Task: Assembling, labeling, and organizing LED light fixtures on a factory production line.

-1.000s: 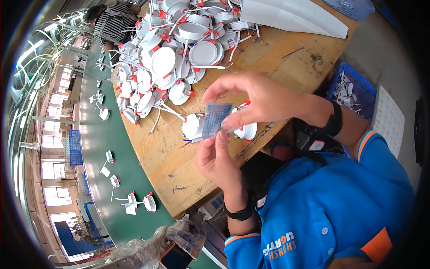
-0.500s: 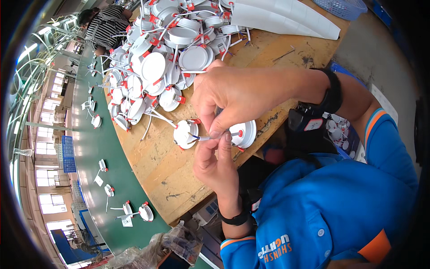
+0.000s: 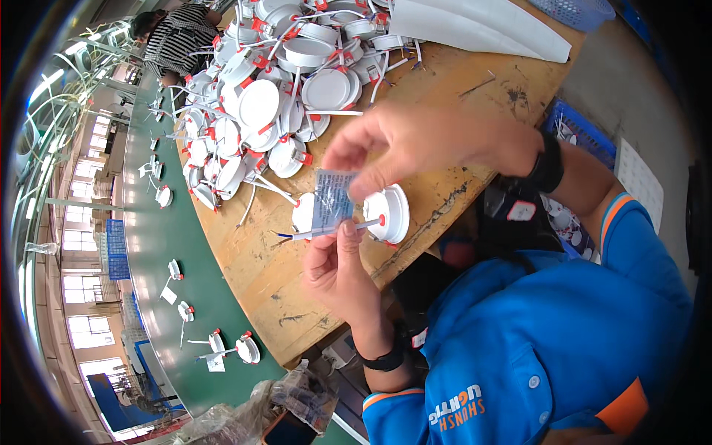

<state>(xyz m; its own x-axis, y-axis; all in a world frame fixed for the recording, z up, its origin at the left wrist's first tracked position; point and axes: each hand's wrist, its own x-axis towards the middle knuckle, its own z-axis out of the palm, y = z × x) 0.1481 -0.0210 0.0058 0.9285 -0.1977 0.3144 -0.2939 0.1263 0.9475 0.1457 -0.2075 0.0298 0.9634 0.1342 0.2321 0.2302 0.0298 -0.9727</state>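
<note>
**Printed label [image 3: 332,194] at downlight cable [image 3: 368,223], between the hands**

Counter [image 3: 271,285]: bare surface left of the left hand [image 3: 337,273], out to the edge along the green conveyor [image 3: 167,241]; near edge passes beneath the left wrist. Blue crate [image 3: 589,132] beyond the right wrist contains white parts. Left hand: thumb and forefinger clamped on cable and label's lower edge. Right hand [image 3: 415,144], blurred: thumb and fingers apart, thumb by the label's upper edge; contact cannot be told. Downlight [image 3: 394,213] lies below it.
</note>
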